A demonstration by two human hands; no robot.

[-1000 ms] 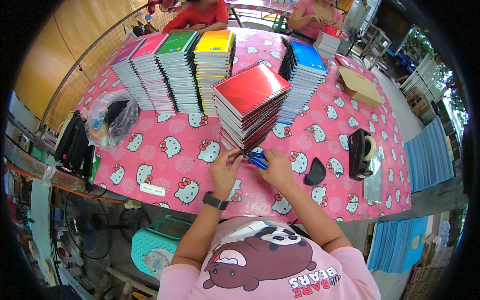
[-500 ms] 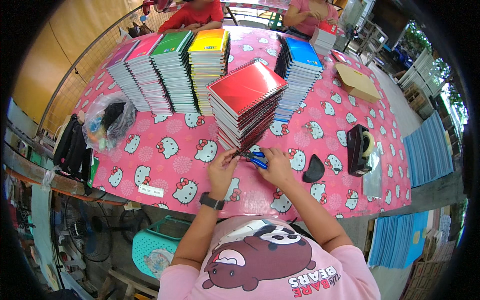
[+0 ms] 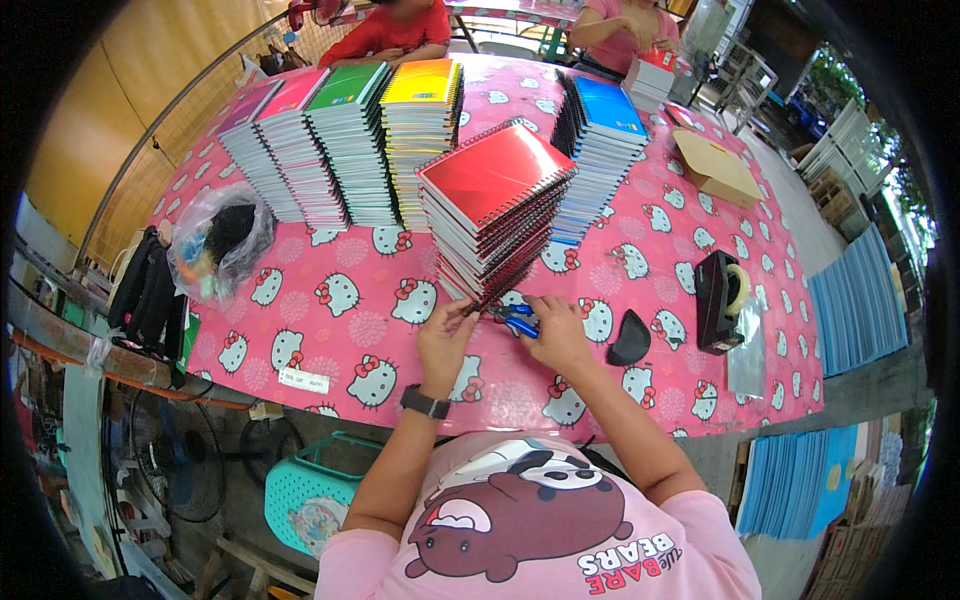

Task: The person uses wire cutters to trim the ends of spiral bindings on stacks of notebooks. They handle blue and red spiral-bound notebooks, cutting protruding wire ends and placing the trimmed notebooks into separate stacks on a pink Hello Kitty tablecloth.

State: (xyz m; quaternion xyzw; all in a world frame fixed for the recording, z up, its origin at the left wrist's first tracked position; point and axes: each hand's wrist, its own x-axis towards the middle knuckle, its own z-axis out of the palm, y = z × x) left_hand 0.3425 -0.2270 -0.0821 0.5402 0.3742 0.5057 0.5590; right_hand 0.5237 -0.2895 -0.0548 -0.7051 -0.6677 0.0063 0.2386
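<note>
1. The blue-handled pliers (image 3: 517, 319) at centre frame are mostly covered by the right hand (image 3: 556, 335); their tip is too small to make out.
2. Two people at the top edge are cut off above the shoulders.
3. What fills the clear plastic bag (image 3: 220, 240) at left is blurred.
4. The turquoise basket (image 3: 305, 490), lower left, is partly hidden by the left forearm.

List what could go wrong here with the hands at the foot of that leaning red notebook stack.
1. The red notebook stack leans toward the person; the left hand touching its bottom corner could make it slide or topple.
2. The right hand holds blue-handled pliers close to the left fingers; a slip might pinch them.
3. A falling stack could hit the black pouch nearby.
</note>
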